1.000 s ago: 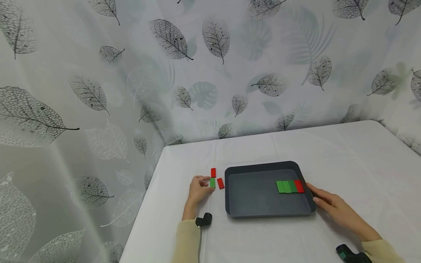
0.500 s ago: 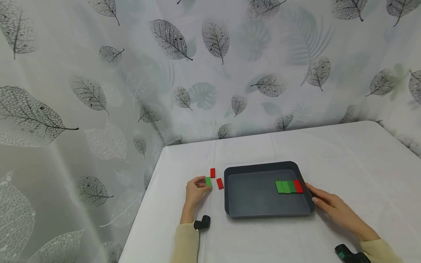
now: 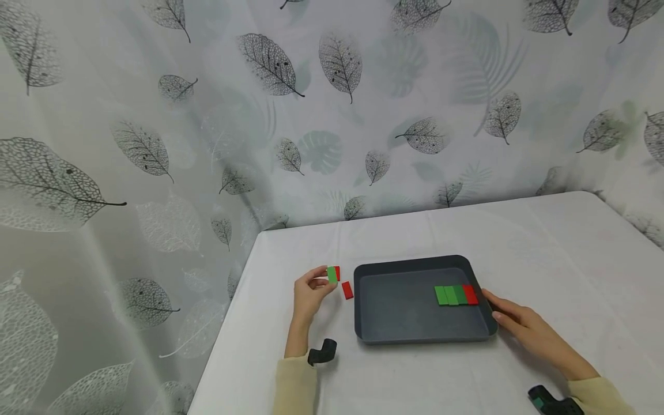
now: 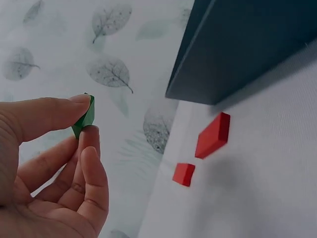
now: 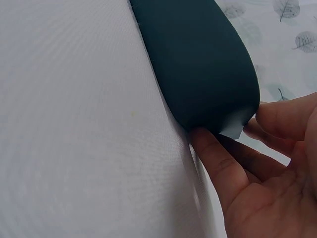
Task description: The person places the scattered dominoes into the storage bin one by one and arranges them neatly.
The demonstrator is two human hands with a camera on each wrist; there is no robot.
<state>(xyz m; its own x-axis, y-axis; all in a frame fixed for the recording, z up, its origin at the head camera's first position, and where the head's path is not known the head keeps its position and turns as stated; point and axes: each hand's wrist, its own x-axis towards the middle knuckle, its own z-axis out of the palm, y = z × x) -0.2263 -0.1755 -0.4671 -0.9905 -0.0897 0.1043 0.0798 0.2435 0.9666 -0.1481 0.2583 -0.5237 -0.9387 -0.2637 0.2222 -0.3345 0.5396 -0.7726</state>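
Note:
Between thumb and fingertips, my left hand pinches a small green tile, raised over the table left of the tray. The left wrist view shows this green tile from its narrow side. In the head view it partly covers a red tile; a second red tile lies nearer the tray. My right hand touches the right outer side of a dark grey tray, its fingers mostly straight. In the right wrist view those fingertips meet the tray's wall.
Inside the tray, towards its right, a side-by-side row holds several green tiles and a red tile. A white cloth covers the table. Leaf-patterned curtains hang behind and to the left.
The green tile was beside the red tiles; my left hand drew it left, then lifted it up and away towards the farther red tile. My right hand and the tray stayed put.

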